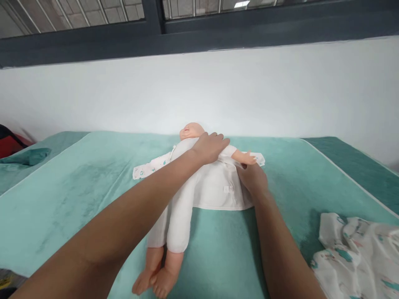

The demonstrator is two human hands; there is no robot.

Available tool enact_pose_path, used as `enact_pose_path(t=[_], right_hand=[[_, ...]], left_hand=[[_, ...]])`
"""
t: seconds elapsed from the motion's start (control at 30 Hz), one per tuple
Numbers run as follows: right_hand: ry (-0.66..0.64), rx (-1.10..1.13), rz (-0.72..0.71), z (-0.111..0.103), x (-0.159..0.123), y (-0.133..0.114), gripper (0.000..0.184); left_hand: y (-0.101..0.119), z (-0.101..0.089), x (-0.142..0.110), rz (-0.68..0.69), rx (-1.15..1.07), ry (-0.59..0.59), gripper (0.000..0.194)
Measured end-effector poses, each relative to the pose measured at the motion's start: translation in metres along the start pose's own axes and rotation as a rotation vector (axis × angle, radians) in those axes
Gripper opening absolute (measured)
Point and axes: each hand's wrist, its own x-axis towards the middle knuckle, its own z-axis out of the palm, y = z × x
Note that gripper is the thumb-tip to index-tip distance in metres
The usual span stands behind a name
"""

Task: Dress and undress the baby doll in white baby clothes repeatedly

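A baby doll (182, 216) in white clothing lies on its back, head toward the wall and bare feet toward me. Partly beneath it a baby shirt (215, 191) is spread, its white inner side up. The shirt's patterned sleeve (152, 165) stretches out to the left. My left hand (212, 147) rests over the doll's upper chest and shoulder, fingers extended. Below the doll's outstretched arm (243, 157), my right hand (254, 178) is closed on the edge of the shirt; its fingertips are partly hidden. The other sleeve (258, 158) shows behind the doll's hand.
A green sheet (93, 178) covers the bed or table. Crumpled patterned white cloth (358, 253) lies at the front right. A white wall (199, 91) and a dark window frame (249, 29) stand behind. Something red and black (11, 143) sits at the far left.
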Motion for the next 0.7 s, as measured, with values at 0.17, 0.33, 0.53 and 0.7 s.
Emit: enact_pose_path(t=[0.17,0.33,0.53,0.7], right_hand=[[-0.020,0.215,0.036,-0.006,0.000,-0.003,0.017],[-0.032,0.790,0.094,-0.020,-0.001,-0.017,0.029],[-0.182,1.143,0.034,-0.033,-0.020,-0.040,0.031],[-0.250,1.086,-0.012,-0.036,-0.033,-0.055,0.031]], left_hand=[[-0.010,-0.004,-0.012,0.034,0.168,-0.074,0.037],[-0.008,0.000,-0.011,-0.031,0.179,-0.097,0.032],[0.010,0.018,0.012,-0.242,0.123,-0.093,0.027],[0.029,0.041,0.029,-0.386,-0.179,-0.031,0.035]])
